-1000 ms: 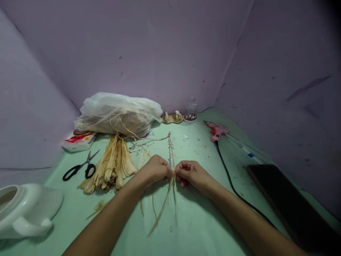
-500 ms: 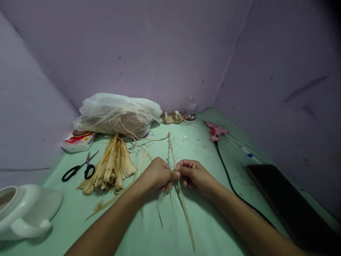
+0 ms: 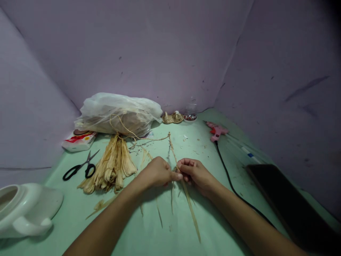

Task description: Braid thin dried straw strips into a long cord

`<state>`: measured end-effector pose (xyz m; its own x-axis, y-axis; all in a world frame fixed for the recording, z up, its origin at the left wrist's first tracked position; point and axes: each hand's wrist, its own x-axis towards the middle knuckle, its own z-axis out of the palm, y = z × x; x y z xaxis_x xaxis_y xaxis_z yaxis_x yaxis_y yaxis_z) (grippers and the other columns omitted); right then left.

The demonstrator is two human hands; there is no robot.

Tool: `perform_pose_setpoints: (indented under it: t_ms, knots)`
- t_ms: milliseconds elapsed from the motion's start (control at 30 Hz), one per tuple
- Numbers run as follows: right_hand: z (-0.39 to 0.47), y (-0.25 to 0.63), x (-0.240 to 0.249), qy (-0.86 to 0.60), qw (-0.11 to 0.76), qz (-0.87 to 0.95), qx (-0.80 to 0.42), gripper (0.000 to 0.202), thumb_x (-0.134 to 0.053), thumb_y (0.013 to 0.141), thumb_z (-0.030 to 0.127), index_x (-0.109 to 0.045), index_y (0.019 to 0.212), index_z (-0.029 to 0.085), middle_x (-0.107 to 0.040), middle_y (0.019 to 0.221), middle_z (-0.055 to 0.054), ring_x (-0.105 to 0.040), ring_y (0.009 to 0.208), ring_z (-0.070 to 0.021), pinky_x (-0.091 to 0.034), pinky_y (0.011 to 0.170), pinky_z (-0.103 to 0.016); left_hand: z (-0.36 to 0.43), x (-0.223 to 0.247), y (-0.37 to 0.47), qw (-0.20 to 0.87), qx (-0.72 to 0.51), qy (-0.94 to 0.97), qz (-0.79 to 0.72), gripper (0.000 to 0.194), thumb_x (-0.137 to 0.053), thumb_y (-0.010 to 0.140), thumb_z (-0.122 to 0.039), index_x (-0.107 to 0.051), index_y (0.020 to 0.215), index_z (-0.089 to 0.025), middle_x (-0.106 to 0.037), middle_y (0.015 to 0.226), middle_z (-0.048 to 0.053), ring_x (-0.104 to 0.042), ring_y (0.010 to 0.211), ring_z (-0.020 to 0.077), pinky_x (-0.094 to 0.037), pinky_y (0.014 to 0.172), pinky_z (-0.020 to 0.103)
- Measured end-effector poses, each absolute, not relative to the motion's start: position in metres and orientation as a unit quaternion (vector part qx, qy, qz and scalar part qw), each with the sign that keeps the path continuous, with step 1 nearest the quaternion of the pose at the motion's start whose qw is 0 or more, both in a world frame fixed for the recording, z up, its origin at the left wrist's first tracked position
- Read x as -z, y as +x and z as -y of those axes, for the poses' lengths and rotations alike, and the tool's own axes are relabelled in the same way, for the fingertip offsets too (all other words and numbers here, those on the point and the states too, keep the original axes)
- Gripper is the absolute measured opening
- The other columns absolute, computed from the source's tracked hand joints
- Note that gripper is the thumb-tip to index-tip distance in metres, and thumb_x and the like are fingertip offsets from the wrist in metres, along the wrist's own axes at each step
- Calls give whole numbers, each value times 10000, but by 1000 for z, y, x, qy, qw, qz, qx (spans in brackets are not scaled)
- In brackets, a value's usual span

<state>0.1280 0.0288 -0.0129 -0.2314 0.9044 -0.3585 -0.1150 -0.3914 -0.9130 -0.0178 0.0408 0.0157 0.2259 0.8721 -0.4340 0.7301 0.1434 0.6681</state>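
A thin braid of dried tan fiber (image 3: 172, 148) runs from a bend on the tabletop down to my two hands. My left hand (image 3: 164, 173) is closed, thumb pressed toward the fingers at the braid's near end. My right hand (image 3: 193, 172) pinches the braid from the other side, fingertips nearly touching the left thumb. Loose flat strips (image 3: 192, 213) hang from the hands toward me. The exact crossing of the strips is hidden by the fingers. A bundle of dried strips (image 3: 114, 165) lies left of my hands, its cord leading to the braid.
Black-handled scissors (image 3: 81, 167) and a white ceramic vessel (image 3: 34, 209) lie at left. Behind are a plastic bag (image 3: 119, 112), a tissue pack (image 3: 80, 141), a small woven piece (image 3: 172, 118) and a bead container (image 3: 190, 116). A pink glue gun (image 3: 217, 131) and a dark phone-like slab (image 3: 287, 202) are at right.
My left thumb has shifted slightly right and the left fingers have tucked under. The long loose strip has swung a little to the right. Both hands stay at the braid's end.
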Motion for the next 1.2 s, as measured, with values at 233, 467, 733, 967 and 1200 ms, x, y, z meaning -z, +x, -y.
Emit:
perform_pose_setpoints:
  t_ms: [233,467,733,967,1200]
  knots:
    - [-27,127,10,-490,365,438,-660,25,-505,613,138,-515,591,143,-434,422,59,-300,327,-26,-182,311,-161,-48,-13,-21,482,-234,612,-582,152,-604,533,-256,-598,574,-110,-482,446,-13,-359,408,60,-275,431,204]
    - [-29,126,13,-476,357,437,-674,38,-528,620,175,-514,608,142,-482,469,44,-303,320,-17,-183,300,-156,-38,-16,-6,456,-263,616,-586,80,-507,521,-111,-586,514,-101,-496,463,-2,-375,458,71,-277,463,201]
    - [-27,126,10,-486,348,432,-676,92,-525,644,235,-499,619,150,-442,419,60,-324,284,-27,-183,269,-156,-38,3,-8,391,-268,664,-578,96,-468,559,-154,-563,554,-140,-544,499,1,-443,498,101,-291,477,204]
    - [-29,128,14,-475,353,440,-676,87,-532,636,226,-500,617,148,-455,455,55,-273,288,-15,-170,279,-161,-38,2,-5,386,-283,655,-585,75,-483,559,-148,-550,527,-135,-518,488,-7,-431,482,84,-283,459,196]
    - [-30,130,13,-454,353,437,-692,82,-523,638,208,-484,591,153,-411,447,66,-245,309,-20,-143,298,-170,-37,-16,-8,670,-261,433,-543,300,-493,552,-116,-475,851,-134,-538,544,-15,-410,334,69,-271,315,177]
